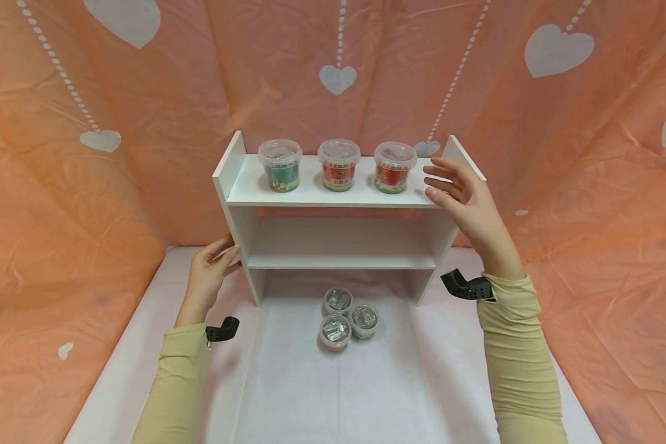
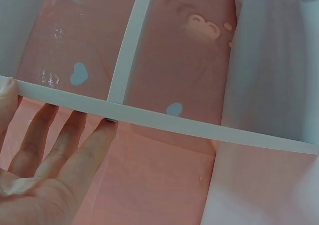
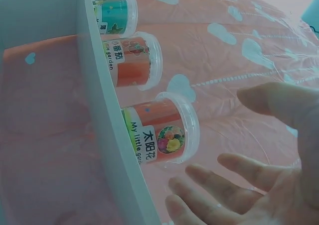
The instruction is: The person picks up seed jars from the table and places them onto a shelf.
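Observation:
On the top board of a white shelf unit (image 1: 341, 238) stand three lidded clear plastic tubs in a row. The left one is a teal-labelled tub (image 1: 282, 175); a red-labelled tub (image 1: 338, 172) is in the middle. Close to the right-hand red-labelled tub (image 3: 162, 130), printed with flowers, my right hand (image 1: 466, 200) hovers with spread fingers and nothing in it. My left hand (image 1: 209, 271) is at the outer side of the unit's left panel, its fingers (image 2: 87, 153) extended to the panel and its thumb right at the front edge.
Three lidded tubs with silvery contents, one of them a front tub (image 1: 335, 332), are clustered on the white tabletop (image 1: 311, 401) before the unit. The middle board (image 1: 341, 253) lies below the top one. An orange curtain (image 1: 288, 74) with white hearts hangs behind.

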The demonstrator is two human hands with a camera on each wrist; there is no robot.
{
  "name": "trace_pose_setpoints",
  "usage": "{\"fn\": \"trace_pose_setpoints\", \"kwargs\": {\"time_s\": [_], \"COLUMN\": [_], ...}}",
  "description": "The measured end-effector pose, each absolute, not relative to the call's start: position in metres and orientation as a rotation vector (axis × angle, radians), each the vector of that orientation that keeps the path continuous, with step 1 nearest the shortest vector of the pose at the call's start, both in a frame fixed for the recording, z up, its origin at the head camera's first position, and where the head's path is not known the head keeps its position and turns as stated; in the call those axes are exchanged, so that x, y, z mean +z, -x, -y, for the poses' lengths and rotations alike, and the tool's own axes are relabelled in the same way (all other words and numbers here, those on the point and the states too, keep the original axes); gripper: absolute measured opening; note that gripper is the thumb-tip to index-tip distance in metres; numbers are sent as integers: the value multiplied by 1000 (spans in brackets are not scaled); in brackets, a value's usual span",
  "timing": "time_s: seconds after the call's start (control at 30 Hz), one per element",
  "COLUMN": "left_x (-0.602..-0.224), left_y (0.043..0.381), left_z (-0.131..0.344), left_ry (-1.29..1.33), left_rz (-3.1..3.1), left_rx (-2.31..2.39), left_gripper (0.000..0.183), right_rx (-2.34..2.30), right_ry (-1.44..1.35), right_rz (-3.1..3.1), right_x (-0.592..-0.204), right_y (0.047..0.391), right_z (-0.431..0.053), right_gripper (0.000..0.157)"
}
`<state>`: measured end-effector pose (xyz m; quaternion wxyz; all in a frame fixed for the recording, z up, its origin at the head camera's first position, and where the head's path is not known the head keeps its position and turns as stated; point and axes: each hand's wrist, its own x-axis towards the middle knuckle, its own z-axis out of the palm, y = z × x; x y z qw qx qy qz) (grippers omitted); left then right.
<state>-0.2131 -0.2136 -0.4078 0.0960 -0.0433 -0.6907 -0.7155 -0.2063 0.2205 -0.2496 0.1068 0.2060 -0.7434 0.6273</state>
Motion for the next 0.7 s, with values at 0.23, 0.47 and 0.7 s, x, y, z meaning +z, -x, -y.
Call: {"fn": "trace_pose_setpoints", "kwargs": {"time_s": [0.23, 0.47, 0.7], "left_x": [-407, -407, -408], "left_y": [212, 212, 213], "left_z": [214, 214, 214], "left_ry": [130, 144, 164], "left_rz": [2052, 2031, 2015], "left_rx": [-2121, -2124, -2131], "left_gripper": [50, 49, 48], "right_rx": [1889, 1904, 1909], "right_ry": [-735, -848, -998], "right_rz": [2143, 2108, 2080], "right_x": [-256, -266, -279], "right_y": [202, 199, 196], "right_z": [-223, -222, -222], "right_gripper": [54, 54, 56]}}
